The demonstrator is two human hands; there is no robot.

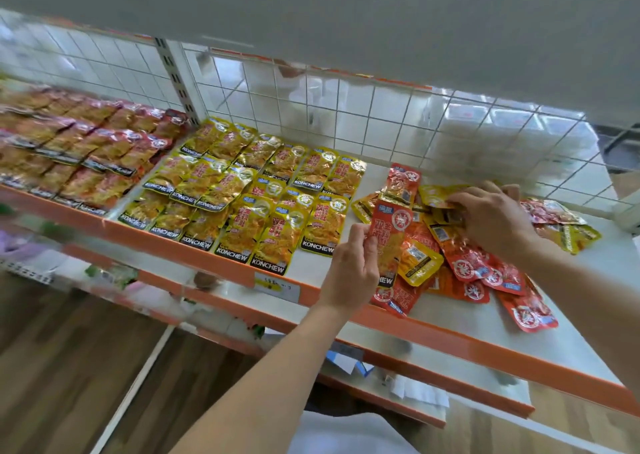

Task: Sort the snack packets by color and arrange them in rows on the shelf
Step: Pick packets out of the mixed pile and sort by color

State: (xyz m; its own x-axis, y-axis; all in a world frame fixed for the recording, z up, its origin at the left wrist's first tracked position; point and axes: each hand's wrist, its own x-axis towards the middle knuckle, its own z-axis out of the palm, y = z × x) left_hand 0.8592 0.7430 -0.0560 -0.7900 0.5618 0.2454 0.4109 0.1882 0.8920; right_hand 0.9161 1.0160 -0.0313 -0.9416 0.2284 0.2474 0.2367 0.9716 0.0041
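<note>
Now left hand (349,266) grips a red packet (389,235) over the shelf (588,332) front; right hand (493,218) pinches a yellow packet (434,192) in the mixed pile (467,266). Yellow rows (249,190) lie left of the pile, red rows (69,149) farther left.

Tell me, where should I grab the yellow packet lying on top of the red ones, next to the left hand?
I'd pinch its near sealed edge, coming from the front of the shelf. The yellow packet lies flat on top of the red packets, uncovered, with that edge facing you. The left hand, holding a red packet, crowds its left side.
</note>
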